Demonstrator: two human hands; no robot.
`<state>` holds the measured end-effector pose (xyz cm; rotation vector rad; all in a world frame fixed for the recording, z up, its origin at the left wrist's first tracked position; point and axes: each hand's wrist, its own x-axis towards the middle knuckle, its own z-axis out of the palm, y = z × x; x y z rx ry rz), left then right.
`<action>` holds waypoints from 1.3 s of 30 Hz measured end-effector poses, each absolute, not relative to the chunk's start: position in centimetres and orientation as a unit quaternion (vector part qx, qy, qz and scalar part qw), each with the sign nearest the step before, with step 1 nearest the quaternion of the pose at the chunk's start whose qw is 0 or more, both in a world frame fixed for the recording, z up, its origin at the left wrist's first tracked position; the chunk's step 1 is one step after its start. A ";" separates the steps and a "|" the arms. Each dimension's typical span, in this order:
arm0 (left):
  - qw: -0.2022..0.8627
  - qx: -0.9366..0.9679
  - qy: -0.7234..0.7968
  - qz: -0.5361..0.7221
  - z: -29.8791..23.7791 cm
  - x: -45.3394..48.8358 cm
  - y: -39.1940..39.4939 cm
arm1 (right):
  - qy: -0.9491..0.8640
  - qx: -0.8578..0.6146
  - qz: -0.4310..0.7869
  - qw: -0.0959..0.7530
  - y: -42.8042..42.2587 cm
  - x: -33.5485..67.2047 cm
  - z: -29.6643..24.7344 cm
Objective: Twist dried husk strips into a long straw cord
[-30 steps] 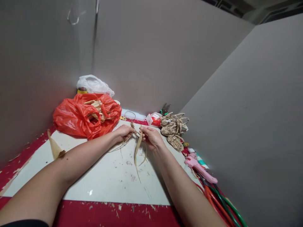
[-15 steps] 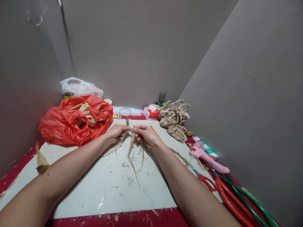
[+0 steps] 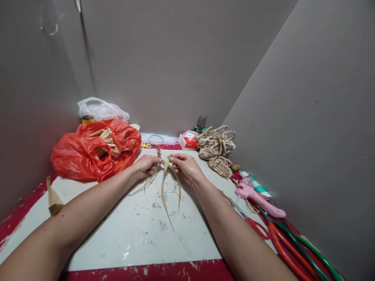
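Note:
Both my hands meet over the middle of the white board [image 3: 123,230]. My left hand [image 3: 148,164] is closed in a pinch on a short braided cord [image 3: 159,153] of dry plant fibre, whose braided end stands up beyond the fingertips. Thin loose strands hang from that hand toward the lower left. Just to its right, my right hand [image 3: 184,166] pinches a dry tan husk strip [image 3: 164,187]. Long narrow ends of the strip dangle over the board. Exactly how strip and cord join between the fingertips is too small to tell.
At left stands a red plastic bag [image 3: 73,156] of dry husks, a white bag [image 3: 101,109] behind it. Woven straw sandals [image 3: 215,144] lie back right by a tissue box [image 3: 187,140]. A pink glue gun [image 3: 260,199] and red-handled scissors [image 3: 258,227] line the right edge.
My right hand has moved slightly right, away from the left, drawing the husk strip with it. The strip now spreads wider near the fingertips. My left hand keeps its pinch.

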<state>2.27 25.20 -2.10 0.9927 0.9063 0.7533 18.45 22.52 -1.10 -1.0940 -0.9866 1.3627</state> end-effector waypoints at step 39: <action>0.694 0.504 0.397 0.326 -1.6 2.1 25.1 | -0.645 -0.585 0.425 0.247 25.1 17.2 -0.2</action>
